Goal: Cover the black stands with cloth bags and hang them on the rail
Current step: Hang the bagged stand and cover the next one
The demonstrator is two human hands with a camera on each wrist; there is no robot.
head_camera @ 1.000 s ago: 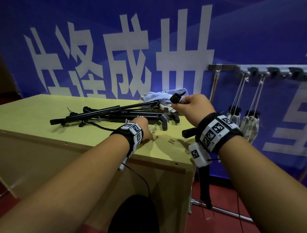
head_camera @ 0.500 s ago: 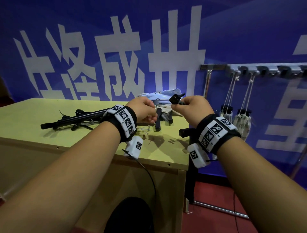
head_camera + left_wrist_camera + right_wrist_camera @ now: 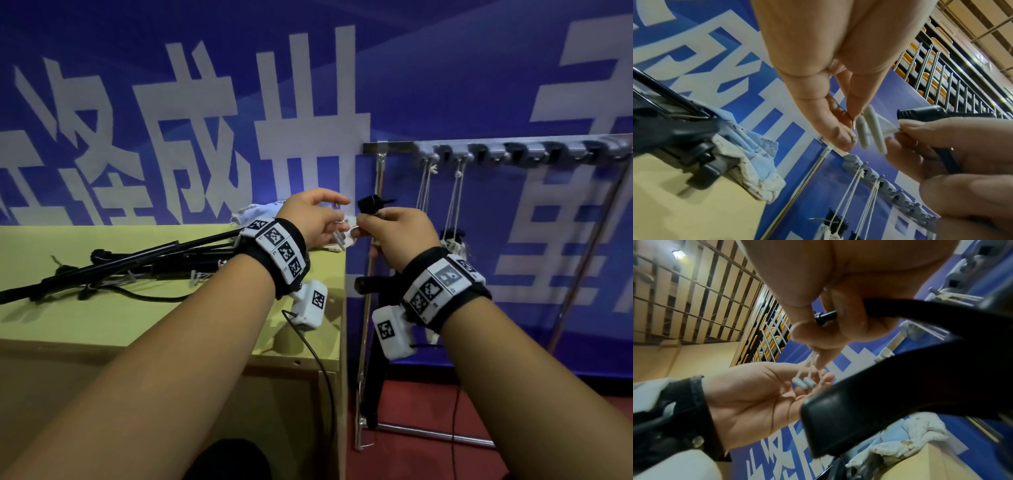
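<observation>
Black stands [image 3: 144, 258] lie piled on a yellow-green table [image 3: 102, 322], with pale cloth bags [image 3: 260, 209] heaped at the table's far right corner. Just past that corner, the left hand [image 3: 313, 214] pinches a small metal piece beside two white cord toggles [image 3: 871, 129]. The right hand [image 3: 397, 233] grips one black stand [image 3: 373, 204] hanging beyond the table's edge and pinches the toggles' cords. Right of the table, two bagged stands [image 3: 452, 240] hang by strings from a grey rail [image 3: 513, 150] before a blue banner [image 3: 445, 85].
</observation>
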